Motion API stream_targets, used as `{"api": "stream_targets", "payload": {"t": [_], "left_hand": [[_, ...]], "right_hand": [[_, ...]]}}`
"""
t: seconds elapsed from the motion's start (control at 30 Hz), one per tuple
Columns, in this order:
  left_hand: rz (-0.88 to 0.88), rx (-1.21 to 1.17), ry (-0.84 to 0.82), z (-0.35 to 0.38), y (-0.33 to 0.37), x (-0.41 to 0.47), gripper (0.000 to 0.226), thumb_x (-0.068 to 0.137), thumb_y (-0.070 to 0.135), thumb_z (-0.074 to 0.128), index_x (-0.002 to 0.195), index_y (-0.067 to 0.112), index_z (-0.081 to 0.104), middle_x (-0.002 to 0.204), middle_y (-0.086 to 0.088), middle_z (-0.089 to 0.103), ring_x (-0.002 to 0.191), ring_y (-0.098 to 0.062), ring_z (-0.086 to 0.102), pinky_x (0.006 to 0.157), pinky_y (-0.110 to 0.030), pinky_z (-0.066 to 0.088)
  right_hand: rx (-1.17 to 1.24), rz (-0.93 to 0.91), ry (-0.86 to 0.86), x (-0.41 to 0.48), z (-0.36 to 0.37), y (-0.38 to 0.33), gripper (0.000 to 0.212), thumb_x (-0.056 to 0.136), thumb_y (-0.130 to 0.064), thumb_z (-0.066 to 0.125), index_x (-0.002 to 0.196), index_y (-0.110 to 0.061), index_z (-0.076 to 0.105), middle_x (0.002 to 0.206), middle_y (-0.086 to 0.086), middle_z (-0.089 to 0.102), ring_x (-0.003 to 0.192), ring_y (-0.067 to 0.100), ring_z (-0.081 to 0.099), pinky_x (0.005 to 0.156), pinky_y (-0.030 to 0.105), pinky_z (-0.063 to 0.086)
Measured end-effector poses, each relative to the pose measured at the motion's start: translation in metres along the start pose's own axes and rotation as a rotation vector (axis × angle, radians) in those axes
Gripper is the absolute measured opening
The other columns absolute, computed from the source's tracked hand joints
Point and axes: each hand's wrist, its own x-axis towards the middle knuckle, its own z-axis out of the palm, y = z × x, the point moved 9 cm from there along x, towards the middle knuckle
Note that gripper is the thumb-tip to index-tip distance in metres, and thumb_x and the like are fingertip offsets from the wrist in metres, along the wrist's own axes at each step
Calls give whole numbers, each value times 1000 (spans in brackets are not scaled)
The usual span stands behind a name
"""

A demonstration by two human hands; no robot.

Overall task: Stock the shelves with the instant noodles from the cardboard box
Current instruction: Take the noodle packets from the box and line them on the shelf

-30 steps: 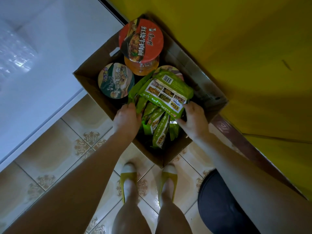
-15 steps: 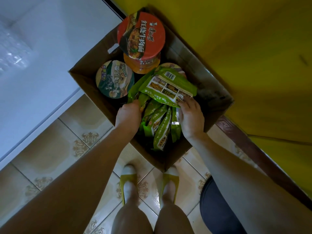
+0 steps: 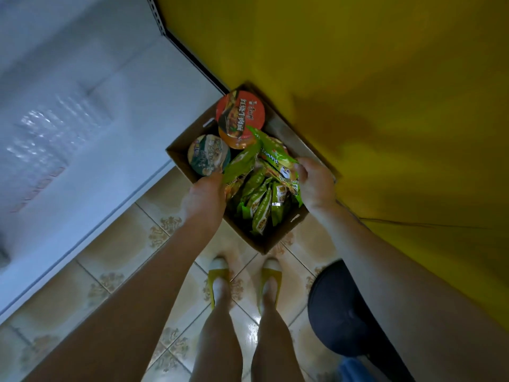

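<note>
Nearest are two feet in yellow shoes (image 3: 217, 274), standing on the patterned floor tiles (image 3: 110, 260). Just beyond the toes, the open cardboard box (image 3: 278, 238) sits on the floor. The left hand (image 3: 205, 198) is at the box's left wall. Its fingers (image 3: 219, 177), mostly hidden behind the hand, are closed on the lower end of a green noodle packet (image 3: 242, 164), which rises tilted away from the hand. The right hand (image 3: 316, 186) is at the right wall, and its curled fingers (image 3: 301, 166) hold a second green packet (image 3: 275, 158) by its edge. Between both hands, a row of packets (image 3: 260, 210) stands on edge inside the box. Farther back in the box are a green-lidded bowl (image 3: 208, 154) and a red-lidded bowl (image 3: 241, 115). A white shelf (image 3: 82, 119) is on the left.
</note>
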Motion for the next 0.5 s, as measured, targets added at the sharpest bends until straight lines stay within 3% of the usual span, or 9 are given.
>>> {"api": "stream_targets", "payload": {"t": [0.07,0.2,0.27,0.33,0.5], "left_hand": [[16,-24,40,-35,8,-21,23,96,12,40,114,7,53,101,-19,60,92,-38,58,66,-37,40],[34,-82,133,-104,22,-69,17,95,7,40,105,1,53,92,-19,58,81,-34,54,62,-34,33],[40,-112,178,-135,27,-95,18,95,5,39,107,1,52,86,-17,56,77,-32,52,61,-34,33],[36,-143,228,-165,29,-121,19,94,5,39,107,2,52,84,-14,54,77,-33,52,61,-33,33],[50,-192,379,-234,27,-197,19,93,4,43,106,0,56,87,-24,61,79,-37,55,64,-40,40]], "right_hand": [[13,6,16,-17,-25,-24,29,98,-13,41,117,-1,59,107,20,65,91,32,59,66,22,30],[58,-1,48,-52,-68,-72,28,98,-12,41,113,2,59,91,16,60,77,17,44,56,23,23],[66,-21,67,-70,-88,-94,29,98,-13,41,116,2,59,91,12,59,79,22,49,56,19,24],[77,-70,91,-89,-110,-118,28,97,-13,43,116,1,59,103,16,65,90,27,57,61,15,26],[109,-193,88,-136,-156,-175,24,96,-11,45,107,0,63,100,16,66,82,20,52,59,21,26]]}}
